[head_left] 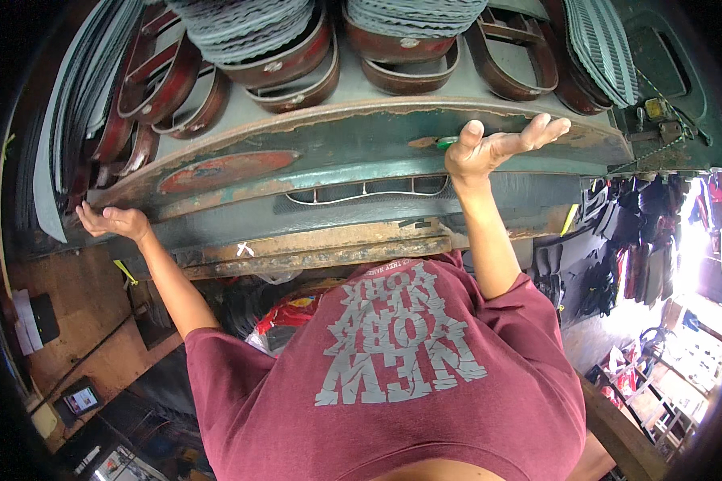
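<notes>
The nearest things to the hands are the reddish-brown, round-ended, metal-looking frames (520,90) lined up across a pale grey worktop (350,86), mostly with their curved ends toward the person. Two of them sit under thick stacks of thin grey sheets with wavy edges, one stack left of centre (245,30) and one right of it (417,18). Way over on the left there's a tall bundle of long, narrow grey and black layered strips (80,112) standing along the edge, and a pale grey ribbed stack (606,52) leans at the right end.

Left hand (119,221) is just beside the bottom of that bundle, palm up, fingers loosely bent, nothing in its grasp. Can't tell if the fingertips actually touch anything. Right hand (475,159) is in front of the worktop's edge, bare too, palm up with the fingers stretched out to the right and the thumb up. A small bright green thing (445,143) peeks out beside it, too hidden to make out.

Below the edge is a worn dark green front panel (361,156) with a faded red oval patch (229,171), then a scuffed brown wooden ledge (329,247) carrying a small white X-shaped mark (245,249). Closer in, it's the person's maroon T-shirt (457,425) with cracked grey lettering, and a red and clear plastic bag (293,313) beside it. Lower left, a dark device with a lit screen (81,399); off to the right, a bunch of dark hanging items (610,248).
</notes>
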The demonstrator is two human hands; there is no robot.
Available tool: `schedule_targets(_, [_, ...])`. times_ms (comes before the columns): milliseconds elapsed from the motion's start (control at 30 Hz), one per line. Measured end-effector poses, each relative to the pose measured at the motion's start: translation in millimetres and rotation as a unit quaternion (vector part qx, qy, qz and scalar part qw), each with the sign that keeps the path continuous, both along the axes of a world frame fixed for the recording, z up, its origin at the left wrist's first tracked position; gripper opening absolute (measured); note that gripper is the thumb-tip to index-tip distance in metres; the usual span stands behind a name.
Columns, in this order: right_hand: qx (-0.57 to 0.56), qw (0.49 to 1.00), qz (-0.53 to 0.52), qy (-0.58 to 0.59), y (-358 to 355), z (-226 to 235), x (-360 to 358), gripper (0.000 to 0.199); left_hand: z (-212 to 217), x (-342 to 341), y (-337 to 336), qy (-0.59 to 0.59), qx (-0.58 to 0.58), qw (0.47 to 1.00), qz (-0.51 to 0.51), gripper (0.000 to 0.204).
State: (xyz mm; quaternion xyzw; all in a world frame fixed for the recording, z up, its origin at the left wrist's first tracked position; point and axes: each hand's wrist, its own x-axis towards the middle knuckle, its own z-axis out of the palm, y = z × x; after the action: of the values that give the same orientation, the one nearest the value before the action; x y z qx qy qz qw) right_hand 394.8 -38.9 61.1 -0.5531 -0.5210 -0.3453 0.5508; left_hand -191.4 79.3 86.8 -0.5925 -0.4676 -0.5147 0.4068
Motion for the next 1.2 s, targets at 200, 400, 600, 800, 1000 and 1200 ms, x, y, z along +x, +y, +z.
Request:
schedule_targets(200, [0.015,0.999,-0.031,-0.002,-23,-13,-8,0.094,-8,-4,-25,-0.041,0.013,0.999,0.009,0.055])
schedule_targets(400, [0.009,1.0,-0.021,0.006,-45,-22,-15,0.093,-21,-9,-49,-0.042,0.019,0.998,0.047,0.056])
schedule_targets(600, [-0.001,0.999,-0.047,0.014,-49,-24,-19,0.092,-19,-6,-46,-0.01,0.063,0.997,0.047,0.056])
schedule_targets(800, [0.004,0.999,-0.042,0.023,-47,-27,-18,0.088,-20,-1,-48,-0.025,0.054,0.997,0.049,0.053])
schedule_targets(1000, [-0.009,0.999,-0.045,0.026,-48,-30,-17,0.087,-21,1,-52,-0.026,0.041,0.997,0.053,0.049])
schedule_targets(1200, [-0.017,0.998,-0.05,0.034,-48,-27,-20,0.086,-17,4,-56,-0.021,0.024,0.998,0.058,0.045])
